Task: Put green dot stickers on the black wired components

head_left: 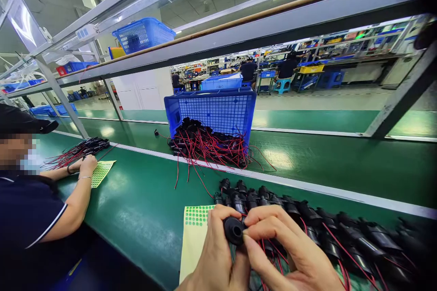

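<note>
Between my hands is a black cylindrical part point(234, 231), its round end with a central hole facing me. It looks like a small pump or motor. My left hand point(218, 250) is closed around it from the left. The thumb and fingertips of my right hand point(283, 241) pinch its right edge; whether they also hold something small is hidden. A pale yellow sheet of round green stickers point(196, 227) lies on the bench, partly behind my left hand. Beyond and right of my hands, similar black parts with red and black wires point(307, 213) lie in rows.
A blue crate point(211, 109) lies on its side, spilling many wired black parts point(205, 143). At left, a co-worker point(27, 218) handles something beside another sticker sheet point(102, 173) and a pile of parts point(92, 145). An overhead shelf holds a blue basket point(145, 36).
</note>
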The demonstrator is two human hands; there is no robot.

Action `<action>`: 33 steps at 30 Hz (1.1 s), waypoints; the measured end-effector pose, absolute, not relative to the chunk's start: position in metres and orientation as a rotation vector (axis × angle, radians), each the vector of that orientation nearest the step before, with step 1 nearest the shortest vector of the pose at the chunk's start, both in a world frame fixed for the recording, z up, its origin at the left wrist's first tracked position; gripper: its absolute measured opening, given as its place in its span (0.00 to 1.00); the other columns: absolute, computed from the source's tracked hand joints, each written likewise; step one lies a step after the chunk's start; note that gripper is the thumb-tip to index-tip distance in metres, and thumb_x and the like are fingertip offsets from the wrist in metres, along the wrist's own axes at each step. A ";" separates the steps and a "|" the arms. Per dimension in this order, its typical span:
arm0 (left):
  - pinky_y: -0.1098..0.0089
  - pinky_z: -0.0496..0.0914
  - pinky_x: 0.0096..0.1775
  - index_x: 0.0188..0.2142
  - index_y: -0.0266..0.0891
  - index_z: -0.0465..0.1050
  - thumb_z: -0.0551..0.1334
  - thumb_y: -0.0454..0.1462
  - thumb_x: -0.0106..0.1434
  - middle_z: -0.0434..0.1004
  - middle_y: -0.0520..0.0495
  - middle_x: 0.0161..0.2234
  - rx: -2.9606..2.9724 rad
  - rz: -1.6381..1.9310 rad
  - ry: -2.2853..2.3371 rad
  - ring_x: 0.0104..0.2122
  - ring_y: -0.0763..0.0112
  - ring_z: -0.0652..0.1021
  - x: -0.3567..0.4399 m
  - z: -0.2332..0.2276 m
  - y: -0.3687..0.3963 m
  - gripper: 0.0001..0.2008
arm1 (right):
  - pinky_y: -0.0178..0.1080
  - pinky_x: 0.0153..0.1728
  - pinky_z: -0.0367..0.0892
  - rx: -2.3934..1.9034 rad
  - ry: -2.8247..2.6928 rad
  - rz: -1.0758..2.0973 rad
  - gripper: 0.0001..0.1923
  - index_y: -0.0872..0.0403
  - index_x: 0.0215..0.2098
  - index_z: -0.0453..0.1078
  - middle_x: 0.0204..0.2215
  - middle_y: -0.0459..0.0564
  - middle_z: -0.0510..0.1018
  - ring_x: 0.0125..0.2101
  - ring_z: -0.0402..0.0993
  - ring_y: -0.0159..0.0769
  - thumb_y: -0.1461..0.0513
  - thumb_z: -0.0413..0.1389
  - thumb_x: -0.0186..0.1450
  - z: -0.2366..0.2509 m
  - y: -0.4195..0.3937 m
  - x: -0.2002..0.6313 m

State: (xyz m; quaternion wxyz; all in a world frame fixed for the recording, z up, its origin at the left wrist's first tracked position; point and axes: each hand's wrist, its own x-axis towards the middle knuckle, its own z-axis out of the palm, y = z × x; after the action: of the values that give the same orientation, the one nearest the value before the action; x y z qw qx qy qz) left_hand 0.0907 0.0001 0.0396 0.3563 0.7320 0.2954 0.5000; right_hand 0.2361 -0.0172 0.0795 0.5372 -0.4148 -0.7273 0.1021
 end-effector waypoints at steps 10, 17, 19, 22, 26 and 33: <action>0.61 0.64 0.45 0.56 0.44 0.54 0.48 0.45 0.76 0.60 0.45 0.44 1.935 1.462 0.543 0.42 0.63 0.66 0.100 0.030 0.007 0.14 | 0.35 0.46 0.73 -0.924 -1.487 0.616 0.13 0.45 0.51 0.67 0.48 0.50 0.74 0.51 0.74 0.40 0.63 0.53 0.69 0.061 -0.013 0.226; 0.65 0.66 0.44 0.51 0.43 0.58 0.50 0.46 0.76 0.61 0.46 0.42 1.843 1.337 0.536 0.42 0.66 0.67 0.101 0.030 0.010 0.12 | 0.44 0.54 0.70 -0.903 -1.369 1.104 0.16 0.47 0.50 0.71 0.50 0.52 0.75 0.53 0.72 0.46 0.55 0.55 0.66 0.060 -0.008 0.232; 0.65 0.65 0.43 0.50 0.42 0.59 0.52 0.47 0.75 0.60 0.47 0.41 1.827 1.294 0.542 0.40 0.67 0.66 0.099 0.030 0.009 0.13 | 0.46 0.55 0.69 -0.898 -1.338 1.194 0.19 0.46 0.51 0.71 0.50 0.51 0.76 0.52 0.72 0.46 0.56 0.55 0.61 0.066 -0.009 0.232; 0.66 0.65 0.42 0.49 0.42 0.60 0.52 0.47 0.75 0.60 0.47 0.40 1.825 1.308 0.532 0.38 0.68 0.65 0.097 0.028 0.009 0.13 | 0.46 0.57 0.66 -0.895 -1.345 1.204 0.20 0.47 0.48 0.73 0.49 0.50 0.76 0.53 0.71 0.45 0.59 0.54 0.57 0.074 -0.011 0.232; 0.66 0.66 0.41 0.51 0.42 0.59 0.50 0.45 0.75 0.60 0.47 0.40 1.853 1.332 0.501 0.38 0.67 0.66 0.096 0.027 0.009 0.11 | 0.44 0.55 0.68 -0.944 -1.372 1.128 0.17 0.47 0.45 0.73 0.47 0.50 0.77 0.51 0.73 0.44 0.60 0.53 0.59 0.079 -0.016 0.228; 0.64 0.66 0.45 0.53 0.43 0.59 0.57 0.31 0.65 0.63 0.46 0.44 2.056 1.350 0.479 0.42 0.64 0.68 0.095 0.037 0.011 0.18 | 0.40 0.51 0.71 -0.895 -1.397 0.930 0.10 0.47 0.38 0.69 0.44 0.49 0.76 0.48 0.74 0.41 0.65 0.52 0.60 0.067 -0.016 0.222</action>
State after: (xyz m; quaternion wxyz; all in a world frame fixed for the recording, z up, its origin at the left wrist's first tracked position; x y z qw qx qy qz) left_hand 0.0954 0.0112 0.0371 0.3127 0.7793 0.1814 0.5118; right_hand 0.2222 -0.0161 0.0675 0.5810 -0.3832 -0.5977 0.3978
